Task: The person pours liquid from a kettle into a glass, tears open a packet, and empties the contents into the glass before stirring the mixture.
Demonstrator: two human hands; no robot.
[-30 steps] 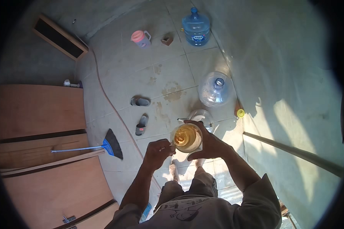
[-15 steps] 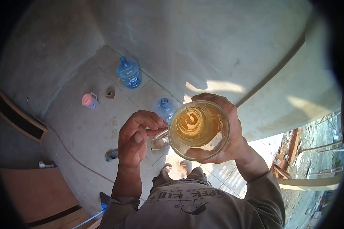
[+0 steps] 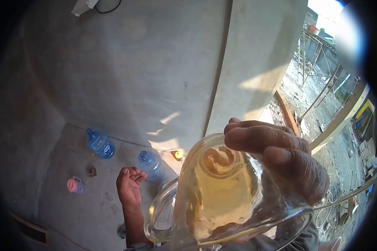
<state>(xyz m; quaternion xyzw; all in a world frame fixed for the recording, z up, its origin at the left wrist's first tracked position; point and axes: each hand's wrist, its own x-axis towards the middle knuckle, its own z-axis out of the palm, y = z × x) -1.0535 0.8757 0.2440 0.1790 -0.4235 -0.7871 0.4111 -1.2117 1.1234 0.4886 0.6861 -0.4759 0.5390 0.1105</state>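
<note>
Close to the camera, a clear glass mug is tilted, with its rim toward the lower edge of the view and yellowish liquid inside. My right hand is wrapped round its right side. The mug's handle sticks out to the left, with no hand on it. My left hand is raised left of the mug, its fingers slightly bent and apart, holding nothing. Behind it, a blue water bottle stands on the floor.
Another large blue bottle, a pink-lidded cup and a small brown block are on the tiled floor. A yellow round item lies near the wall. Rubble and metal frames are outside at right.
The mug has come much closer to the camera and tipped, with my right hand round it. My left hand has moved away from the handle and lower. The view has swung up and right.
</note>
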